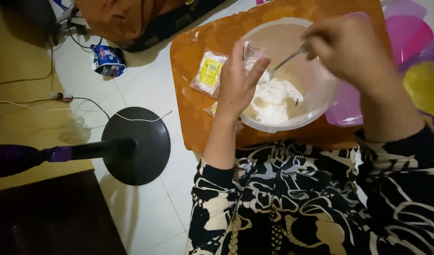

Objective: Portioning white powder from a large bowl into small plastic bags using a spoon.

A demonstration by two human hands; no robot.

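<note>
While your left hand (pixel 237 80) grips the clear bowl's (pixel 321 89) near-left rim, your right hand (pixel 345 45) holds a spoon (pixel 284 61) over white flour (pixel 273 99).

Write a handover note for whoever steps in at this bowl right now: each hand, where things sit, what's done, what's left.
Left hand: holds a small clear packet at the bowl's near rim.
Right hand: grip closed on a metal spoon, its tip down in the mix.
Clear plastic bowl sits on the orange board; white flour-like powder lies heaped inside.
A yellow-labelled packet lies on the board, left of the bowl.
Done: powder is in the bowl.
Left: powder looks dry and unmixed; whether the held packet is empty cannot be told.
</note>
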